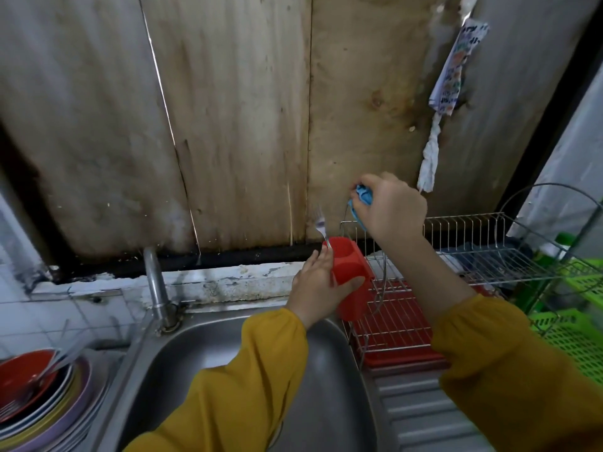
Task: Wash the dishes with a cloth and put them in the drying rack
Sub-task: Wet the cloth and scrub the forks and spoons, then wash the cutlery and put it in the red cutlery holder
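Note:
My left hand [315, 283] holds a metal fork [321, 228] with its tines pointing up, right at the mouth of a red cutlery holder [350, 265] on the left end of the wire drying rack [473, 230]. The thumb lies across the front of the holder. My right hand [390, 207] is raised above the rack and grips a bunched blue cloth [363, 194]. A stack of dirty plates [49, 409] with a red bowl [24, 380] and cutlery on top stands at the bottom left.
The steel sink [261, 360] lies below my arms, with the faucet [156, 282] at its back left. A red tray [401, 357] sits under the rack. Green plastic baskets [580, 337] stand at the right. A wooden wall is close behind.

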Tool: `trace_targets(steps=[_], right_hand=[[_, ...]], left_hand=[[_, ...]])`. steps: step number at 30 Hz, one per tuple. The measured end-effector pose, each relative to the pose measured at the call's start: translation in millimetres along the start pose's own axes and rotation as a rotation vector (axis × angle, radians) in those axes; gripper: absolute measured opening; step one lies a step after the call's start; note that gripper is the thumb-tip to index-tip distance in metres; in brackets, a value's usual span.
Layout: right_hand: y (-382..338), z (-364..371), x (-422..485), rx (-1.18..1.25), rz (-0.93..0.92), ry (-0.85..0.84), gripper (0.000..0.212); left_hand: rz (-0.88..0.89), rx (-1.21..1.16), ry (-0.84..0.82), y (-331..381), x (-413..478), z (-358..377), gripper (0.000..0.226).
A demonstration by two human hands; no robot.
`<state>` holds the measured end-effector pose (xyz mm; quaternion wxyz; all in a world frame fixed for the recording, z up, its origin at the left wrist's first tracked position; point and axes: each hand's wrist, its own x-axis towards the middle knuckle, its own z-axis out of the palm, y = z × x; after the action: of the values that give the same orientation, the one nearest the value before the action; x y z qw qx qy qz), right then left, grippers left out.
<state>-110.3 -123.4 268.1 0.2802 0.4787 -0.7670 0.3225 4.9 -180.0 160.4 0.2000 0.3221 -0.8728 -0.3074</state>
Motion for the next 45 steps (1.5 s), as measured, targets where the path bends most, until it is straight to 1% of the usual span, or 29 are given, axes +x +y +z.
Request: trace_targets(steps=[3, 5, 7, 10, 12, 15, 17, 19, 20, 22, 23, 24, 26, 29, 31, 33, 35, 38, 40, 42, 45], right_hand=[[-10.8, -6.1, -18.1, 0.21, -0.017, 0.127, 0.015], [-23.2, -8.8, -37.6, 0.38, -0.011, 0.192, 0.013], [-38.3, -9.7, -57.6, 0.57, 0.062, 0.167, 0.014], [-65.6, -4.2, -85.6, 0.788, 0.236, -0.001, 0.018], [-85.7, 5.7, -106.2, 0.936, 0.37, -0.106, 0.017], [-119.7, 26.6, -138.9, 1.171, 0.662, -0.286, 0.014], [-143.0, 39.0, -159.4, 1.285, 0.855, -0.426, 0.013], [-167.0, 52.1, -177.3, 1.345, 0.977, -0.574, 0.023], [-178.6, 57.7, -184.9, 1.363, 1.0, -0.652, 0.035], [-202.3, 67.5, -198.3, 1.389, 0.974, -0.804, 0.064], [-215.4, 72.4, -203.7, 1.385, 0.94, -0.869, 0.072], [-228.0, 79.0, -209.2, 1.372, 0.908, -0.919, 0.074], [-251.6, 90.1, -217.6, 1.341, 0.892, -0.991, 0.065], [-283.5, 98.7, -222.9, 1.432, 0.968, -1.069, 0.031], [-301.6, 108.1, -225.9, 1.507, 1.03, -1.132, 0.024], [-314.4, 119.8, -229.3, 1.55, 1.132, -1.164, 0.023], [-326.2, 129.4, -231.9, 1.579, 1.266, -1.184, 0.023], [-339.9, 139.4, -237.3, 1.592, 1.39, -1.179, 0.02], [-345.2, 146.8, -240.4, 1.571, 1.41, -1.178, 0.021], [-348.6, 151.5, -242.2, 1.554, 1.427, -1.22, 0.031], [-350.0, 153.1, -245.2, 1.657, 1.393, -1.303, 0.046]], left_hand=[[0.022, 0.021, 0.151, -5.8, -8.9, -7.9, 0.084], [0.05, -0.007, 0.279, -13.4, -20.6, -14.8, 0.074], [0.078, -0.043, 0.39, -24.1, -36.4, -22.1, 0.061], [0.099, -0.037, 0.51, -46.9, -69.1, -33.5, 0.047], [0.083, 0.01, 0.52, -66.8, -95.0, -42.1, 0.042], [-0.017, 0.066, 0.533, -110.3, -132.1, -56.9, 0.032], [-0.073, 0.113, 0.549, -143.5, -155.6, -68.2, 0.032], [-0.133, 0.176, 0.56, -179.3, -178.2, -82.4, 0.036], [-0.174, 0.203, 0.565, -196.4, -187.7, -90.4, 0.036], [-0.251, 0.244, 0.583, -229.7, -202.3, -108.9, 0.037], [-0.281, 0.258, 0.591, -246.1, -207.3, -119.0, 0.038], [-0.312, 0.267, 0.592, -262.2, -211.5, -129.0, 0.037], [-0.397, 0.281, 0.583, -290.2, -216.4, -149.6, 0.031], [-0.547, 0.292, 0.51, -328.9, -217.2, -178.0, 0.034], [-0.638, 0.305, 0.443, -353.5, -214.9, -194.5, 0.037], [-0.701, 0.303, 0.363, -371.6, -211.2, -209.4, 0.037], [-0.739, 0.298, 0.237, -387.0, -209.1, -222.7, 0.03], [-0.745, 0.314, 0.05, -409.2, -210.8, -233.4, 0.027], [-0.723, 0.327, -0.02, -418.9, -211.7, -236.1, 0.028], [-0.7, 0.352, -0.074, -422.6, -210.6, -236.3, 0.027], [-0.68, 0.388, -0.096, -430.1, -206.8, -233.7, 0.028]])
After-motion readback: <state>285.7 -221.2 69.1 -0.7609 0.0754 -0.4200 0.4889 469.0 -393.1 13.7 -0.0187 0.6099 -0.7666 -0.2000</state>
